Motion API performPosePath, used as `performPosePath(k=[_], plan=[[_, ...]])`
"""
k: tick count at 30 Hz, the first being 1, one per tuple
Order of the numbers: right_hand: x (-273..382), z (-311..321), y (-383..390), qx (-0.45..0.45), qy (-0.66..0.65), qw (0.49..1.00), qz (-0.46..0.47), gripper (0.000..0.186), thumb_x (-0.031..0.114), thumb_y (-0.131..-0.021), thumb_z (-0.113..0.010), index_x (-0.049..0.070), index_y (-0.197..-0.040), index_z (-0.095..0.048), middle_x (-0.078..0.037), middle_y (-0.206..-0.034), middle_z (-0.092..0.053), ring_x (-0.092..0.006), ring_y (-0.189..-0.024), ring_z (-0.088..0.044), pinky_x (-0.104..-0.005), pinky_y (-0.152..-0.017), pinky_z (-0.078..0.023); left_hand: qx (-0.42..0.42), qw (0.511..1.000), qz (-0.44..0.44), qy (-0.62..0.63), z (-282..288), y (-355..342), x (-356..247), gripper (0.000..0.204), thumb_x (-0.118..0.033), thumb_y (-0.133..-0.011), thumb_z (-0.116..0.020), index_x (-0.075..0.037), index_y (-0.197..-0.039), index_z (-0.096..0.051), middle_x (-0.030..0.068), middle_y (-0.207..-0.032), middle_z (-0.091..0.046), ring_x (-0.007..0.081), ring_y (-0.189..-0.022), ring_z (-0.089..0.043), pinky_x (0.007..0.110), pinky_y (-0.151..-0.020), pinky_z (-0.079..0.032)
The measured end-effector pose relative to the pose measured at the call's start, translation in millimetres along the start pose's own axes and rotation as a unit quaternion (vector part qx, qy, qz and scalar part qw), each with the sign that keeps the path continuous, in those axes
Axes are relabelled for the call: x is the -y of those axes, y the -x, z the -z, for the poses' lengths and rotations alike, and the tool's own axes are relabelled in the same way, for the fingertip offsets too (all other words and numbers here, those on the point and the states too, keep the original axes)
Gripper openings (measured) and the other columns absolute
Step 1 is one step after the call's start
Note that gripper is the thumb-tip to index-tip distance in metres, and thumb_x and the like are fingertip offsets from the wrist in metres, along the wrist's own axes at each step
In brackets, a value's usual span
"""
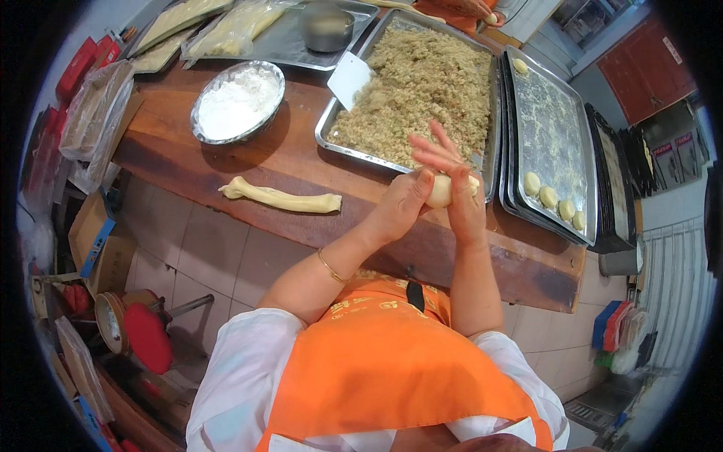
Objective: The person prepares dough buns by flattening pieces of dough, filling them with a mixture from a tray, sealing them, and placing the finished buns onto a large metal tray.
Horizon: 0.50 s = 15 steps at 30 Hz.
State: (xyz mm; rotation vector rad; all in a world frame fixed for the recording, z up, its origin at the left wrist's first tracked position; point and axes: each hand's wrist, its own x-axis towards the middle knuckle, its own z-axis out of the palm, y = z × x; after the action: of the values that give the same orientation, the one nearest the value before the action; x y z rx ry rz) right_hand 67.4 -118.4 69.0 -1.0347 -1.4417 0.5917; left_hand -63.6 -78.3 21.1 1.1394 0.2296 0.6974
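A pale round dough ball (439, 191) is pressed between my two palms at the near edge of the filling tray. My left hand (407, 202) cups it from the left, fingers partly hidden behind it. My right hand (461, 197) closes on it from the right, with its fingers pointing up and away. On the wooden table, left of my hands, lies a strip of dough (282, 198). Just beyond my hands, a metal tray (325, 138) holds a broad heap of crumbly brown-green filling (429, 83). A white scraper (351, 80) rests at its left side.
A bowl of white flour (238, 99) stands at left. Stacked metal trays (553, 143) at right carry several small dough pieces (548, 197). Behind are plastic-covered dough (245, 34) and a dark pot (328, 30). Another person's hands (480, 9) show at the far edge. A red stool (147, 337) stands below left.
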Motion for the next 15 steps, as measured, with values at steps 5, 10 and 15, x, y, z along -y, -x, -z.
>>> performPosePath(k=[5,10,15], plan=[[-13.8,14.1,2.9,0.034,-0.029,0.999,-0.023,0.066,0.054,-0.107,-0.028,0.006,-0.114,-0.074,-0.016,-0.133,-0.064,-0.0346,-0.145,-0.037,-0.0519,-0.121,-0.018,-0.154,0.958,-0.211,-0.116,-32.3,-15.5,9.1,0.06,-0.061,-0.101,-0.045,-0.006,-0.123,-0.054,-0.0013,-0.092,-0.057,0.0064,-0.074,-0.051,0.021,-0.06,-0.039],[-0.9,-11.7,1.4,-0.022,-0.031,0.999,-0.001,0.068,0.057,-0.105,-0.03,0.005,-0.116,-0.073,-0.017,-0.133,-0.063,-0.0349,-0.145,-0.036,-0.0525,-0.121,-0.022,0.01,1.0,0.019,-0.018,-1.1,5.7,-20.1,0.058,-0.053,-0.103,-0.048,-0.004,-0.134,-0.046,0.0066,-0.11,-0.059,0.0121,-0.089,-0.059,0.024,-0.072,-0.049],[-17.2,3.7,6.7,0.012,-0.066,0.998,-0.023,0.07,0.058,-0.105,-0.028,0.005,-0.112,-0.074,-0.015,-0.129,-0.066,-0.0352,-0.144,-0.038,-0.0525,-0.12,-0.023,-0.093,0.974,-0.172,-0.112,-24.0,-4.2,-2.8,0.061,-0.058,-0.102,-0.044,-0.004,-0.132,-0.049,0.0053,-0.103,-0.06,0.0094,-0.085,-0.056,0.022,-0.069,-0.044]])
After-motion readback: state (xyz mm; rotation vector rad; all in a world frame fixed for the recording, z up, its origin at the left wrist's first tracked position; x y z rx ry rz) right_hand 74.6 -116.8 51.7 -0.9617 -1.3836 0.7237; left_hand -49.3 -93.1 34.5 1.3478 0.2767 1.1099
